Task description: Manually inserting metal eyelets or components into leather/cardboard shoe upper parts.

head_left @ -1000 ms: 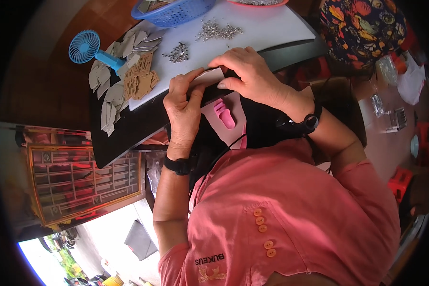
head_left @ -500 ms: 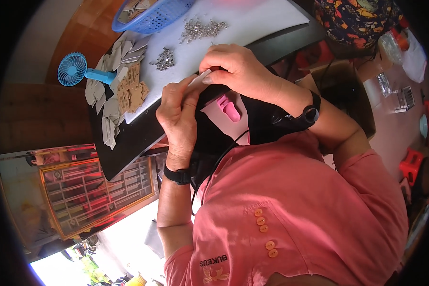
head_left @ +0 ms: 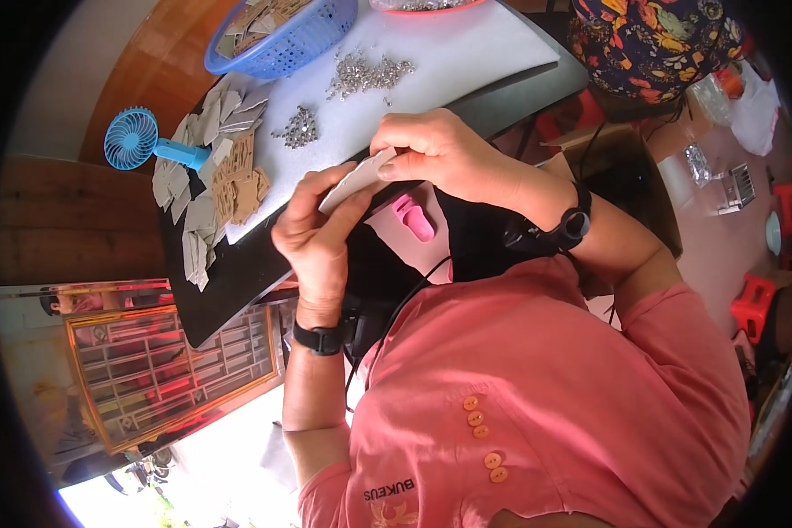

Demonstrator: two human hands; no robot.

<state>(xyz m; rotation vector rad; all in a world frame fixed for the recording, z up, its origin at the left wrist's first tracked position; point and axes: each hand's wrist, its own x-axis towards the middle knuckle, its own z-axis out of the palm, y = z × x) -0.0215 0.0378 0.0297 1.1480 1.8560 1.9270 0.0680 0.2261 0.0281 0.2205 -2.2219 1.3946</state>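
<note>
A pale grey card (head_left: 357, 181) is held tilted above the table's near edge, gripped by both hands at once. My left hand (head_left: 315, 231) pinches its lower left end between thumb and fingers. At the upper right end, the thumb and fingers of my right hand (head_left: 440, 157) close on the card. Just beyond the hands, a small cluster of shiny metallic pieces (head_left: 300, 128) lies on the white table covering (head_left: 466, 66). A larger heap of similar pieces (head_left: 365, 77) is farther back. Fine details on the card are too small to make out.
Loose grey cards (head_left: 201, 231) and brown cards (head_left: 235, 180) are piled at the table's left, beside a blue handheld fan (head_left: 134, 139). A blue basket (head_left: 295, 55) of cards and a red-rimmed container (head_left: 427, 7) stand behind. A pink slipper (head_left: 415, 220) shows below; an open carton (head_left: 629, 180) is at right.
The card has been tilted so more of its face shows. My left hand has shifted left, and my right hand sits slightly lower. Both still grip the card.
</note>
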